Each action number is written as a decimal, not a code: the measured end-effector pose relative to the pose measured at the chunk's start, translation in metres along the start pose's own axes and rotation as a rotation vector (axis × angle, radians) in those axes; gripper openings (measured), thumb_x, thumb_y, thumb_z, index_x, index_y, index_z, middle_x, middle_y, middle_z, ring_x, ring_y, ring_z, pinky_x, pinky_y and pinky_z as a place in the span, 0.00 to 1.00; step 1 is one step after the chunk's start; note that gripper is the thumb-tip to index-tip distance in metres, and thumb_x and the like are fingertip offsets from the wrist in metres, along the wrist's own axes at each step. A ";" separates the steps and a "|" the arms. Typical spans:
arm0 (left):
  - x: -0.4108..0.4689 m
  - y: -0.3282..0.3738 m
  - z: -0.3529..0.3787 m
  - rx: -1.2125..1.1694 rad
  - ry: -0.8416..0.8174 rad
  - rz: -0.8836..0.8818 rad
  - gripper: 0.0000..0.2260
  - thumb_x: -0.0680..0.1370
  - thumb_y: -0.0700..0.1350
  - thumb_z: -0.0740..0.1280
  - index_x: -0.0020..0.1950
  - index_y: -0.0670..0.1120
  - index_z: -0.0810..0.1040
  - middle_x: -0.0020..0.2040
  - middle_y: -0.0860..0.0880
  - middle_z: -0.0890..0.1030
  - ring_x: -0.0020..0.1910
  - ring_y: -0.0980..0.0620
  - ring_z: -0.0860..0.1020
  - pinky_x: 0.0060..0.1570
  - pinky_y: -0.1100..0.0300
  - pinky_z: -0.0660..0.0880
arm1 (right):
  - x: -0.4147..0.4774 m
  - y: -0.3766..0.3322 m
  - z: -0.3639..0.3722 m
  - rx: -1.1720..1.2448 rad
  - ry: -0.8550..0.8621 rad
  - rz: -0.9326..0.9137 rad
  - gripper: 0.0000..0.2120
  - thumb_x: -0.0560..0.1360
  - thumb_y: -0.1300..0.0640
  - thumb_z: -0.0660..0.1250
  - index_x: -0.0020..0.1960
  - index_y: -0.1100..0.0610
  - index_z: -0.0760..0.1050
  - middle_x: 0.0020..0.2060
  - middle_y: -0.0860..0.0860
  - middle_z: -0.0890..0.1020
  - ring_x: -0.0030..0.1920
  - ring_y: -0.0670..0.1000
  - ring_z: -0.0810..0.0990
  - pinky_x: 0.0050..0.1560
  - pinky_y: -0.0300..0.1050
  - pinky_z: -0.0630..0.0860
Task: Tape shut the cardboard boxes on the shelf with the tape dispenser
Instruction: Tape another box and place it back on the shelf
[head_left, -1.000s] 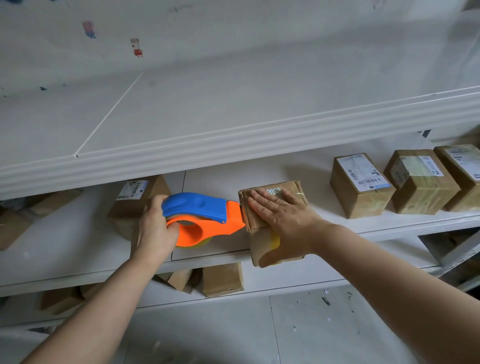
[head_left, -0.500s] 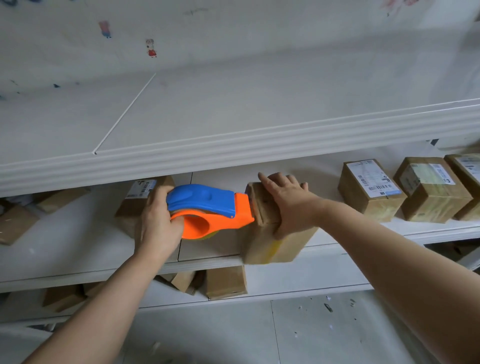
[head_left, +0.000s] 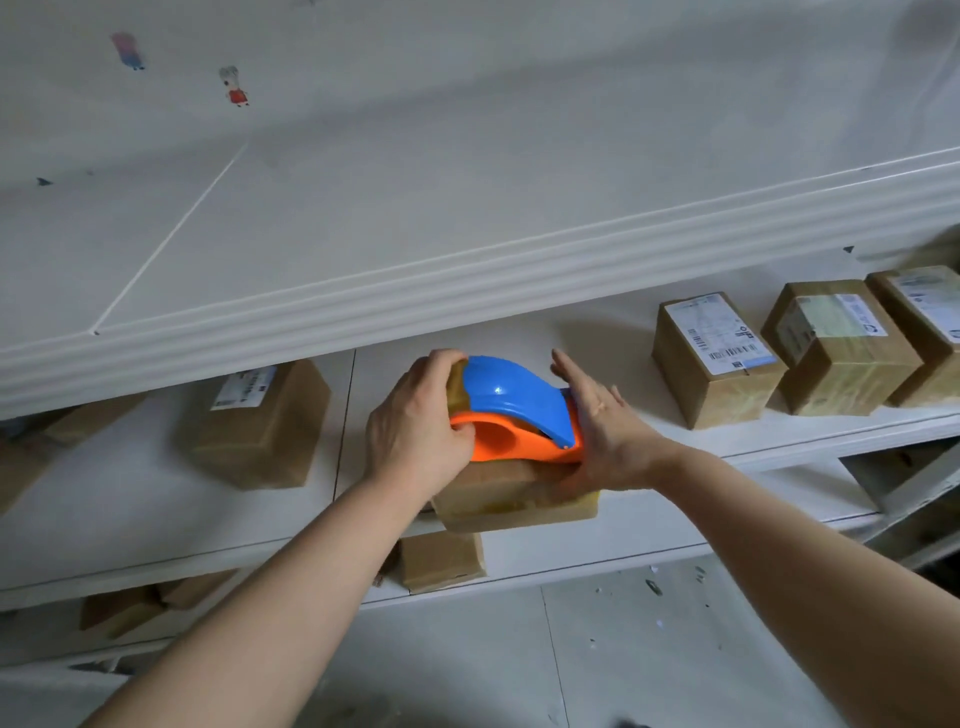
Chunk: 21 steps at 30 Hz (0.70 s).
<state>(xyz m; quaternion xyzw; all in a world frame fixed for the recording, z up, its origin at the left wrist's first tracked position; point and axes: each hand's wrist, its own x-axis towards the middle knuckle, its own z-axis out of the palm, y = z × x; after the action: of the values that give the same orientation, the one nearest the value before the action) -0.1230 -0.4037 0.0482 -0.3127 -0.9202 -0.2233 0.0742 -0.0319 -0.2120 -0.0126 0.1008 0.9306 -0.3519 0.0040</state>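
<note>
A blue and orange tape dispenser (head_left: 511, 410) rests on top of a small cardboard box (head_left: 519, 499) at the front edge of the white middle shelf (head_left: 727, 447). My left hand (head_left: 415, 426) grips the dispenser's left end, fingers curled over it. Flat against the box's right side is my right hand (head_left: 602, 431), fingers stretched out and thumb under the dispenser's orange nose. Most of the box's top is hidden by the dispenser and both hands.
A labelled box (head_left: 260, 426) lies to the left on the same shelf, and three labelled boxes (head_left: 717, 353) (head_left: 836, 343) (head_left: 924, 327) stand to the right. The upper shelf's rim (head_left: 467, 291) overhangs close above. More boxes (head_left: 441, 561) sit on the lower shelf.
The dispenser swung from the box's left side up onto its top and now points right. My right hand shifted from the box's top to its right side.
</note>
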 end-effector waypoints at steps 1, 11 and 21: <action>0.003 -0.002 0.001 -0.010 -0.010 -0.006 0.28 0.69 0.39 0.68 0.67 0.55 0.67 0.62 0.53 0.75 0.57 0.46 0.75 0.49 0.55 0.72 | 0.000 -0.002 0.001 -0.031 0.002 -0.013 0.70 0.55 0.45 0.82 0.77 0.50 0.33 0.76 0.49 0.57 0.75 0.52 0.55 0.76 0.59 0.48; 0.009 -0.113 -0.041 -0.039 0.051 -0.319 0.22 0.70 0.37 0.68 0.64 0.43 0.73 0.54 0.37 0.81 0.54 0.34 0.78 0.50 0.49 0.73 | 0.000 0.003 0.002 -0.229 0.017 0.040 0.64 0.57 0.43 0.79 0.78 0.49 0.38 0.72 0.46 0.61 0.74 0.48 0.56 0.76 0.56 0.43; -0.006 -0.181 -0.044 -0.169 0.105 -0.487 0.22 0.62 0.44 0.64 0.55 0.55 0.71 0.47 0.44 0.80 0.45 0.38 0.79 0.42 0.40 0.80 | 0.000 -0.001 0.000 -0.254 -0.021 0.070 0.64 0.58 0.43 0.78 0.77 0.48 0.37 0.72 0.46 0.60 0.73 0.49 0.56 0.76 0.57 0.45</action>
<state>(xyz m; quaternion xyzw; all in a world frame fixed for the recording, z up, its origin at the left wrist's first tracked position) -0.2285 -0.5552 0.0197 -0.0753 -0.9413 -0.3266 0.0395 -0.0324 -0.2130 -0.0123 0.1282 0.9635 -0.2320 0.0388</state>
